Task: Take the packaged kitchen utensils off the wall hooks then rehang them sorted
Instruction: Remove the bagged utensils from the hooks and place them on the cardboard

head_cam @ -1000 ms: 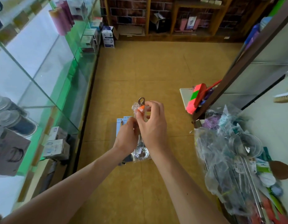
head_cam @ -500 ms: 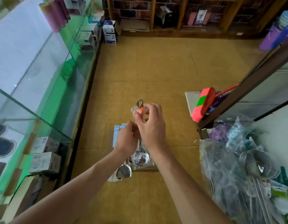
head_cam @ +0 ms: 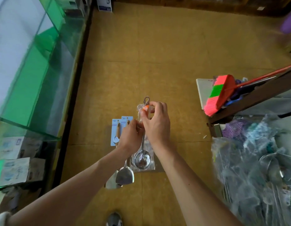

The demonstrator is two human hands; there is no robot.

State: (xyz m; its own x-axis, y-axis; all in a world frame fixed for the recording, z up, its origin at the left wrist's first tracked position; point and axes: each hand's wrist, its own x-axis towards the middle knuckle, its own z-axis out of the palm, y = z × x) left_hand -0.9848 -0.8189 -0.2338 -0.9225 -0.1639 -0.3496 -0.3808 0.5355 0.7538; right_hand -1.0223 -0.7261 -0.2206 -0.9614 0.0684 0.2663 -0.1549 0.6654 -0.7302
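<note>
A steel ladle (head_cam: 142, 159) in a clear plastic sleeve hangs upright in front of me, its hook end up and an orange tag near the top. My right hand (head_cam: 155, 126) pinches the sleeve's top by the orange tag. My left hand (head_cam: 130, 136) grips the ladle's handle lower down. On the floor below lie two carded spatulas (head_cam: 123, 176) with wooden handles and blue header cards. A heap of plastic-wrapped utensils (head_cam: 255, 168) fills the lower right.
A glass display counter (head_cam: 32, 66) with boxes runs along the left. A pink and green broom (head_cam: 220, 93) leans at the right beside a dark wooden frame (head_cam: 255, 97). Tan floor (head_cam: 141, 54) stretches ahead. A shoe tip (head_cam: 114, 219) shows at the bottom edge.
My view has tilted down, so the two spatulas on the floor show in full. Both hands keep their hold on the wrapped ladle in about the same place.
</note>
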